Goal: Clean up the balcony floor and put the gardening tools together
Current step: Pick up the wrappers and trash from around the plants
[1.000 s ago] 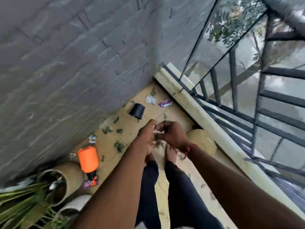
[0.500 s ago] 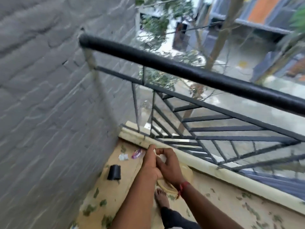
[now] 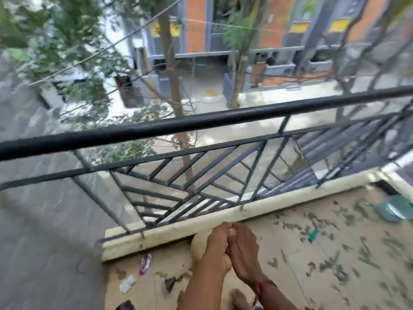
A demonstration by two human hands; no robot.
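Low in the head view, the person's left hand (image 3: 218,249) and right hand (image 3: 244,253) meet palm to palm over the balcony floor (image 3: 290,260), with the fingertips touching near the top. Blur hides the fingers, so the grip of either hand, clenched, released or grasping something, cannot be told. A red thread (image 3: 262,287) circles the right wrist, and a bare foot (image 3: 239,298) shows just below it.

Smooth beige tiles with thin joints make up the floor. Small, dark, curled dry leaves (image 3: 324,222) lie scattered over it, thickest to the right of the hands. A crinkled purple wrapper (image 3: 145,264) lies to the left of the hands, near a crumpled white paper scrap (image 3: 127,284) and a small dark cup-shaped thing (image 3: 169,284). A rounded cream pot (image 3: 197,245) sits just behind the left hand, against the kerb (image 3: 174,231). A small green scrap (image 3: 312,234) lies among the leaves, and a flat teal object (image 3: 393,208), too blurred to name, rests well apart at the far right.

The kerb is a low, cream-painted ledge with a rough, stained face. From it rises a black metal railing (image 3: 201,124) with a thick round top rail and slanted thin bars. A grey textured wall (image 3: 44,242) fills the left side.
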